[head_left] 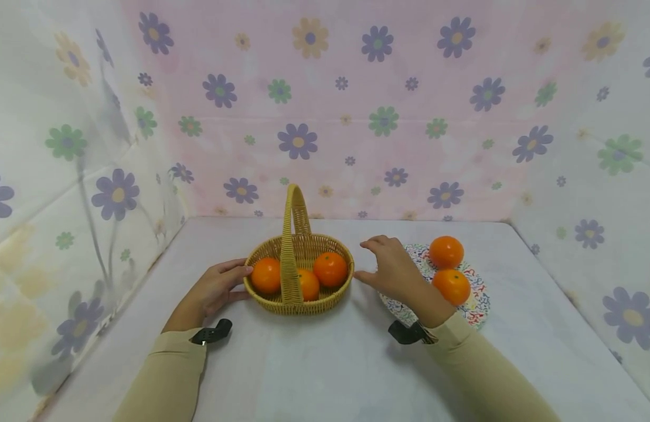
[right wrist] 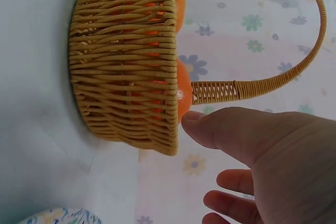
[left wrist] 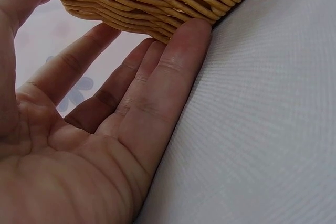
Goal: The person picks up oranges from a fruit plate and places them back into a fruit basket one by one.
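Note:
A yellow wicker basket point(head_left: 303, 308) with a tall arched handle stands on the table. Three oranges lie in it: one on the left point(head_left: 265, 276), one on the right point(head_left: 331, 269), and one between them point(head_left: 308, 285) partly hidden by the handle. On the basket's left end rests my left hand point(head_left: 219, 287), its thumb at the rim and its extended fingertips against the woven side point(left wrist: 152, 3). Just off the right end, my right hand point(head_left: 395, 272) is held with thumb and fingers spread and nothing between them. Its thumb overlaps the rim area in the right wrist view.
Right of the basket, partly behind my right wrist, lies a round plate point(head_left: 480, 296) with a colourful pattern. It bears two oranges, a far one point(head_left: 446, 252) and a near one point(head_left: 451, 286). Flower-print cloth walls point(head_left: 346, 140) enclose the white table point(head_left: 303, 375) at the back and sides.

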A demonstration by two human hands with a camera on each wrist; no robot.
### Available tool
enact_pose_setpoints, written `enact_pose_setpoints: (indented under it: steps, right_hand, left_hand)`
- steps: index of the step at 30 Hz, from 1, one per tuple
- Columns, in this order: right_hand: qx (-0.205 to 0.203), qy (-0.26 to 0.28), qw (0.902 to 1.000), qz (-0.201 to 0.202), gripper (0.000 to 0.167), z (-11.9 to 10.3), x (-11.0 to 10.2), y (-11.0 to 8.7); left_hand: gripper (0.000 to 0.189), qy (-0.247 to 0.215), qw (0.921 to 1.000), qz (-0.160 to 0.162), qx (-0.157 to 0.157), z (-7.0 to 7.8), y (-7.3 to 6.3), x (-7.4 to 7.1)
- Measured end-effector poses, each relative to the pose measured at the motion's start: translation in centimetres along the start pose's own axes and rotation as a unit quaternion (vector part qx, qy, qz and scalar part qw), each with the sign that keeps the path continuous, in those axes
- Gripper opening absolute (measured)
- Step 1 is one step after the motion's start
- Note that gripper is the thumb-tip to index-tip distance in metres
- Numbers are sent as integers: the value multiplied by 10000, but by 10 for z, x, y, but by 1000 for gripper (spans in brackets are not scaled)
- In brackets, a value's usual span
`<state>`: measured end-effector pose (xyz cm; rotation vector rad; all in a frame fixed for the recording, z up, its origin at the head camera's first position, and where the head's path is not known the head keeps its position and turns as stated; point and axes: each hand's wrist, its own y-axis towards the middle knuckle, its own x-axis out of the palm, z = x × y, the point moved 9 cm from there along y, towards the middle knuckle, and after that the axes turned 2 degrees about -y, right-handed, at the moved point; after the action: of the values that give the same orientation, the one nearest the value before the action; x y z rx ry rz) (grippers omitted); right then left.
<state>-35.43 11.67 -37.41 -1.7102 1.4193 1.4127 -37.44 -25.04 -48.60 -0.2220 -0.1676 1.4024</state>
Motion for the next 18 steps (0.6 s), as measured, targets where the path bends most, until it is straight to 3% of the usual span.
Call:
enact_pose_setpoints:
  steps: [18]
  right_hand:
    - [253, -518, 9983, 109, 68, 47, -13, -33]
  left_hand:
    - [74, 80, 10000, -28, 33, 0, -1, -1]
